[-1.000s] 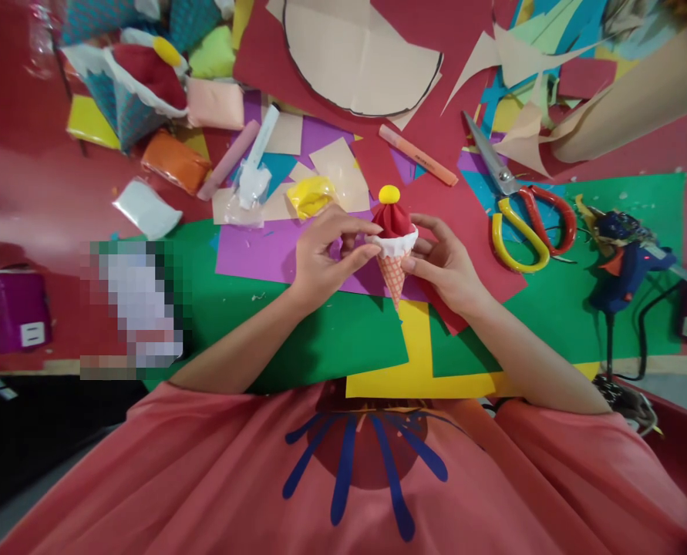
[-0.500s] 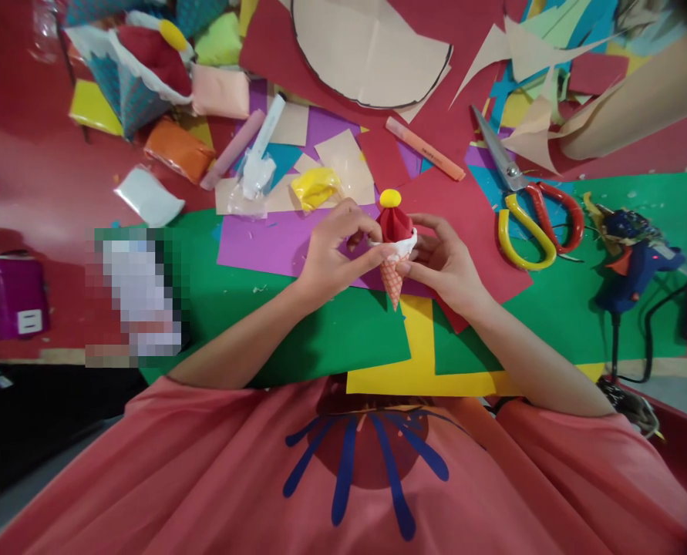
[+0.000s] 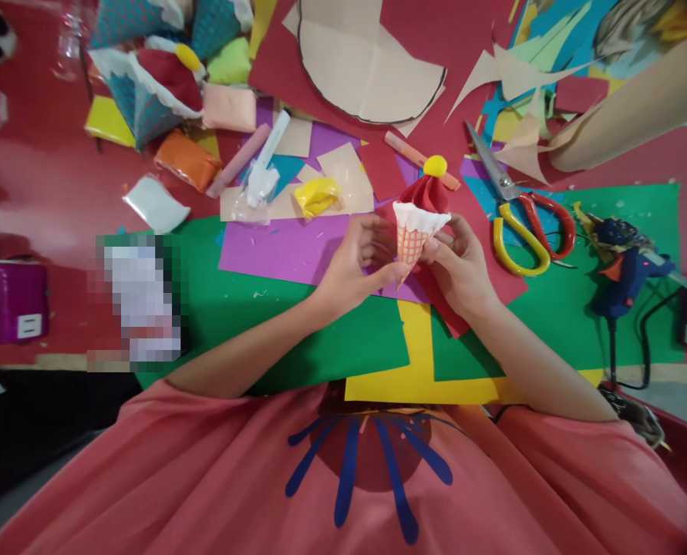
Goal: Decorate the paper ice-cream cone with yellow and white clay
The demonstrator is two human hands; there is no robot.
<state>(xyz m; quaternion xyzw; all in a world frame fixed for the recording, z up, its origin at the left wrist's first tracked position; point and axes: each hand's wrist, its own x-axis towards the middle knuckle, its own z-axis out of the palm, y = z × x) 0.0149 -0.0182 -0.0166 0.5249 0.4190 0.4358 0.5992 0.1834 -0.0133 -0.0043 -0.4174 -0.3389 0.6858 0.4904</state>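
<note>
My right hand (image 3: 462,266) grips a small craft ice cream cone (image 3: 411,239) from its right side, thumb in front. The cone has an orange waffle pattern, a white scalloped rim, a pleated red top and a yellow ball, and it leans to the right. At the cone's lower left, my left hand (image 3: 362,266) has its thumb against the narrow tip, with the other fingers curled beside and partly behind it. Beneath the hands lie a purple sheet (image 3: 285,250) and a red sheet (image 3: 502,285).
To the right are scissors (image 3: 508,185) and a blue glue gun (image 3: 624,285) with a cord. Beyond the hands lie a yellow clay packet (image 3: 317,196), an orange marker (image 3: 404,146) and paper scraps. Larger blue cones (image 3: 140,100) sit far left, beside several clay packets. A green sheet (image 3: 221,308) covers the front.
The ice cream cone has moved up and right, looks larger, and now tilts right. My left hand has shifted from its rim down to its tip. The camera view has moved slightly.
</note>
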